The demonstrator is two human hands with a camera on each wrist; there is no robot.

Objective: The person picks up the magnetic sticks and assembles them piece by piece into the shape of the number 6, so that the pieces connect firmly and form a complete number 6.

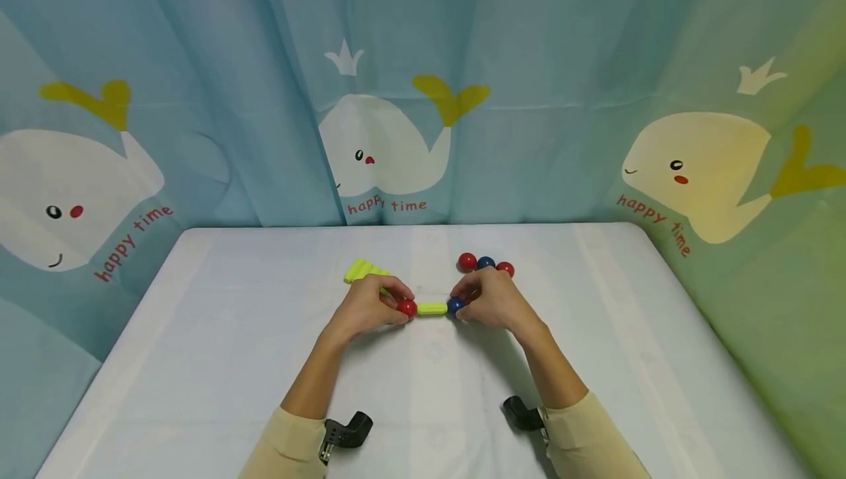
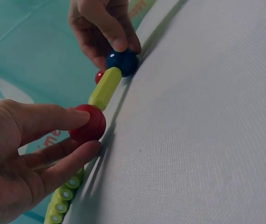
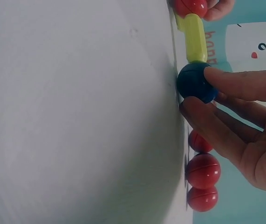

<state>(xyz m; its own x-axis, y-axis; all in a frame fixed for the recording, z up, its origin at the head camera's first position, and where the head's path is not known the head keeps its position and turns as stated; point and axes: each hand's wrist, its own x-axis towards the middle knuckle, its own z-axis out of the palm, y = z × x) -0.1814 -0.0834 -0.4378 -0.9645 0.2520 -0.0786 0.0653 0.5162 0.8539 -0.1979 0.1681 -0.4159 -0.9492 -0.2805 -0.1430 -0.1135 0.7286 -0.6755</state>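
Observation:
A yellow-green rod (image 1: 432,308) lies level between a red ball (image 1: 407,308) and a blue ball (image 1: 454,305), its ends touching both. My left hand (image 1: 366,308) pinches the red ball between thumb and fingers. On the other side, the thumb and fingers of my right hand (image 1: 496,300) hold the blue ball. The left wrist view shows the rod (image 2: 105,89) joined in line with the red ball (image 2: 89,125) and the blue ball (image 2: 122,62). Seen from the right wrist, the blue ball (image 3: 197,83) sits at or just above the tabletop.
Behind my left hand lies a row of yellow-green rods (image 1: 360,269), partly hidden. Past my right hand are loose balls, among them a red ball (image 1: 467,262) and a blue ball (image 1: 485,262). A whale-print curtain (image 1: 542,38) hangs behind the white table (image 1: 218,347).

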